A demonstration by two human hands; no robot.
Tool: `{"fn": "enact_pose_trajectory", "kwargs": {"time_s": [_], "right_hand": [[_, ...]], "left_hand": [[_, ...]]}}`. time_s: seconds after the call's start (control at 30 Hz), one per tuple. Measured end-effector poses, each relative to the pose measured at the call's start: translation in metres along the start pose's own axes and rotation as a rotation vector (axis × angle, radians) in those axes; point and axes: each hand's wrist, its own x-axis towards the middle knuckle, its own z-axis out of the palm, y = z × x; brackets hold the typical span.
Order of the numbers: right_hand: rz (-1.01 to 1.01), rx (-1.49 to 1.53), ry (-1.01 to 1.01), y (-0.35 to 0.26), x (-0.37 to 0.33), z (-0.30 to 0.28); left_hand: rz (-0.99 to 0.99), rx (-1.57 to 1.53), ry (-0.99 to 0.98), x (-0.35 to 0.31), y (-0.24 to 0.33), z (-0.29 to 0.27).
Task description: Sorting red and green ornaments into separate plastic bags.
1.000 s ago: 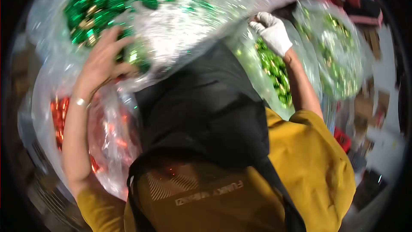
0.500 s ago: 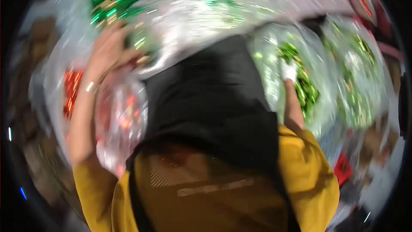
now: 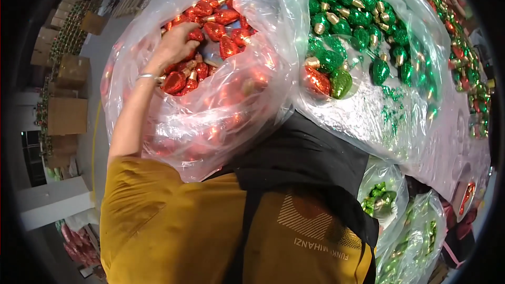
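My left hand (image 3: 176, 47) reaches into a large clear plastic bag (image 3: 210, 150) on the left. Its thumb and fingers close round a glittery red bulb-shaped ornament (image 3: 195, 35). Around it lie several more red bulb ornaments (image 3: 214, 30) with gold caps. My right hand does not show. To the right, another clear bag (image 3: 350, 126) holds many dark green bulb ornaments (image 3: 360, 37). Near this pile's front edge, a red bulb ornament (image 3: 317, 81) and a light green bulb ornament (image 3: 341, 83) lie side by side, next to what looks like clear round plastic.
Bags with light green ornaments (image 3: 377, 194) stand at my lower right. Red and green ornaments (image 3: 465, 68) are heaped at the far right. Cardboard boxes (image 3: 67, 115) are stacked at the left, beyond a yellow floor line (image 3: 96, 142). A black apron (image 3: 310, 152) hangs before me.
My view has swung left. My left hand has gone from beside the green ornaments into the bag of red ones. My right hand, earlier in a light green ornament bag, has left view.
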Motion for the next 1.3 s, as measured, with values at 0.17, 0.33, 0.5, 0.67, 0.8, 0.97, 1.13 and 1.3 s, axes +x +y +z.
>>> {"fn": "enact_pose_trajectory", "kwargs": {"time_s": [0.17, 0.33, 0.5, 0.67, 0.8, 0.97, 1.13, 1.3], "right_hand": [[0.073, -0.500, -0.298, 0.023, -0.007, 0.226], [-0.372, -1.689, -0.826, 0.056, -0.010, 0.307], [-0.226, -1.731, -0.647, -0.003, 0.003, 0.360], [-0.700, -1.840, -0.259, -0.030, 0.096, 0.412], [-0.611, -2.114, 0.043, -0.001, 0.160, 0.440], [-0.323, -2.216, -0.347, 0.007, 0.186, 0.465], [-0.444, -1.858, -0.368, 0.005, 0.178, 0.431], [-0.370, -0.556, -0.524, -0.002, 0.091, 0.440]], "left_hand": [[0.413, 0.293, -0.127, 0.042, 0.025, 0.073], [0.617, 0.133, 0.087, 0.028, 0.015, 0.090], [0.392, 0.204, -0.260, 0.028, 0.019, 0.076], [0.294, -0.074, 0.005, 0.029, -0.003, 0.040], [0.321, -0.374, 0.214, 0.021, 0.112, -0.044], [0.901, -0.258, 0.206, 0.025, 0.213, -0.047], [1.047, -0.091, 0.009, 0.058, 0.247, -0.008], [0.858, 0.127, -0.302, 0.086, 0.260, -0.001]]}}
